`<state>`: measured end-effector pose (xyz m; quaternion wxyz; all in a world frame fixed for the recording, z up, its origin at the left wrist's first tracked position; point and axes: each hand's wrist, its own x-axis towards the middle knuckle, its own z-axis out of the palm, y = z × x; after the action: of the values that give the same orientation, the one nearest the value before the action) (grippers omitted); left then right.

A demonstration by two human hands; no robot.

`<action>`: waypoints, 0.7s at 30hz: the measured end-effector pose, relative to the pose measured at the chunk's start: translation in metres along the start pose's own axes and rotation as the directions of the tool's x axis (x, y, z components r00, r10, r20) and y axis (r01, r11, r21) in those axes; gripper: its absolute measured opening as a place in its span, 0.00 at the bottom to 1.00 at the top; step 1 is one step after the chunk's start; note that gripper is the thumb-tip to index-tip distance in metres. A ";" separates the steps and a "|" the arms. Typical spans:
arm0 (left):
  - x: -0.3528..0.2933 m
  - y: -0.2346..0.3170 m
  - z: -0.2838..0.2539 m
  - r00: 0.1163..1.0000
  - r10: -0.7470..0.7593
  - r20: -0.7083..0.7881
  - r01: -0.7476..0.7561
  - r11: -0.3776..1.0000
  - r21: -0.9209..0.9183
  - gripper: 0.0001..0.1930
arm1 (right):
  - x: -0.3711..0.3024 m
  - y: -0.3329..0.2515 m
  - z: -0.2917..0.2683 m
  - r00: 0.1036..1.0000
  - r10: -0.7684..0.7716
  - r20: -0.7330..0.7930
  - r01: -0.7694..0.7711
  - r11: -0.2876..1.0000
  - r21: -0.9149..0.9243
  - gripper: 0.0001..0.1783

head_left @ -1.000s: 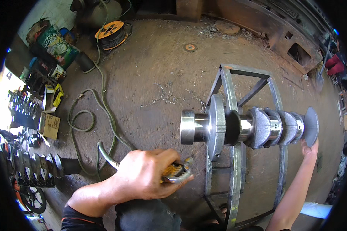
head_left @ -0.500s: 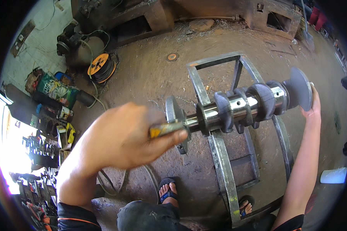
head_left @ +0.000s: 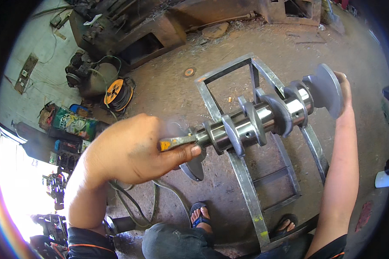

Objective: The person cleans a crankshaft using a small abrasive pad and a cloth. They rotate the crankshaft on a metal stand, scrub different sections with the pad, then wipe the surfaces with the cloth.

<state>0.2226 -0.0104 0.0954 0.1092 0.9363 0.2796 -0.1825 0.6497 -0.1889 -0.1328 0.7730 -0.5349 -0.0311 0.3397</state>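
The left hand [head_left: 138,151] grips one yellow-and-grey metal tool [head_left: 181,140]. The right hand [head_left: 345,95], its grip unclear, touches one grey steel crankshaft [head_left: 263,117] crossing two long edges of one metal frame [head_left: 245,183].

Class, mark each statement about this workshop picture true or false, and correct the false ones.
1. The left hand holds a tool with yellow on it. True.
2. The crankshaft lies flat on the floor. False: it is above the metal frame.
3. The right hand is at the crankshaft's disc-shaped end. True.
4. The cable reel has a bright blue side. False: the reel's side is orange.
5. Dark sandals show near the picture's lower edge. True.
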 end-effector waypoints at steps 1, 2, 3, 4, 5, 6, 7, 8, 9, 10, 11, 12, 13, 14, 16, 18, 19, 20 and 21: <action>0.000 -0.001 -0.004 1.000 0.000 0.010 0.000 1.000 -0.019 0.29 | -0.005 -0.001 0.000 1.000 0.006 -0.004 -0.006 1.000 0.029 0.26; 0.001 -0.002 -0.007 1.000 0.001 0.019 0.000 0.999 -0.038 0.29 | -0.009 -0.002 -0.001 1.000 0.015 0.018 -0.016 0.999 0.050 0.26; 0.001 -0.002 -0.010 1.000 0.003 0.028 -0.001 0.998 -0.058 0.30 | -0.012 -0.002 -0.002 0.995 0.035 0.096 -0.044 0.995 0.090 0.26; 0.002 -0.002 -0.012 0.997 -0.036 0.074 0.036 0.999 -0.008 0.30 | -0.016 -0.004 -0.004 0.996 0.025 0.082 -0.030 0.998 0.060 0.24; 0.002 -0.002 -0.012 0.994 -0.043 0.098 0.044 0.999 -0.015 0.31 | -0.019 -0.006 -0.006 0.996 0.006 0.087 -0.011 0.999 0.050 0.23; 0.002 -0.002 -0.012 0.991 -0.049 0.122 0.052 0.998 -0.021 0.31 | -0.021 -0.008 -0.008 0.995 0.003 0.096 -0.009 0.998 0.056 0.23; 0.003 -0.002 -0.011 0.988 -0.048 0.144 0.052 0.998 -0.027 0.31 | -0.024 -0.010 -0.009 0.999 0.012 0.053 -0.015 0.998 0.055 0.23; 0.003 -0.002 -0.009 0.994 0.011 0.109 -0.008 1.000 -0.026 0.32 | -0.027 -0.011 -0.010 0.998 0.031 0.053 -0.035 0.998 0.060 0.23; 0.005 -0.002 -0.006 0.994 0.077 0.071 -0.075 0.997 -0.023 0.32 | -0.030 -0.012 -0.010 0.993 0.042 0.106 -0.049 0.997 0.067 0.24; 0.006 -0.003 -0.003 0.989 0.142 0.033 -0.141 0.990 -0.017 0.33 | -0.033 -0.012 -0.009 0.992 0.062 0.111 -0.069 0.995 0.066 0.25; 0.008 -0.004 -0.001 0.996 0.052 0.075 -0.054 0.998 0.025 0.34 | -0.035 -0.013 -0.007 0.985 0.088 0.152 -0.097 0.994 0.050 0.25; 0.011 -0.005 0.001 0.993 -0.041 0.111 0.034 0.997 0.070 0.35 | -0.035 -0.013 -0.004 0.993 0.087 0.082 -0.091 0.995 0.049 0.25; 0.015 -0.007 0.002 0.983 -0.123 0.139 0.107 0.987 0.118 0.36 | -0.035 -0.012 0.000 0.995 0.091 0.044 -0.092 0.995 0.035 0.24; 0.018 -0.009 0.002 0.977 -0.102 0.186 0.090 0.993 0.072 0.37 | -0.034 -0.011 0.002 0.995 0.095 0.006 -0.095 0.995 0.023 0.24; 0.028 -0.015 0.001 0.962 -0.026 0.272 0.034 0.999 -0.024 0.38 | -0.034 -0.008 0.003 0.996 0.063 -0.058 -0.065 0.998 -0.029 0.21; 0.037 -0.021 0.002 0.969 -0.138 0.205 0.129 0.990 0.052 0.40 | -0.031 -0.005 0.000 0.998 0.037 -0.048 -0.038 0.999 -0.013 0.18; 0.040 -0.024 0.004 0.971 -0.173 0.165 0.162 0.984 0.078 0.40 | -0.029 -0.004 -0.003 1.000 0.026 -0.004 -0.026 0.999 0.026 0.17; 0.042 -0.027 0.006 0.974 -0.159 0.162 0.146 0.985 0.089 0.41 | -0.028 -0.004 -0.005 0.999 0.011 0.040 -0.014 0.998 0.064 0.16; 0.044 -0.030 0.008 0.973 -0.121 0.198 0.117 0.993 0.032 0.41 | -0.027 -0.003 -0.007 0.998 -0.004 0.064 -0.001 0.997 0.079 0.15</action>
<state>0.2375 0.0327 0.0672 0.1158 0.8958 0.3212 -0.2844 0.6338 -0.2102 -0.1248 0.7925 -0.4927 -0.0428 0.3568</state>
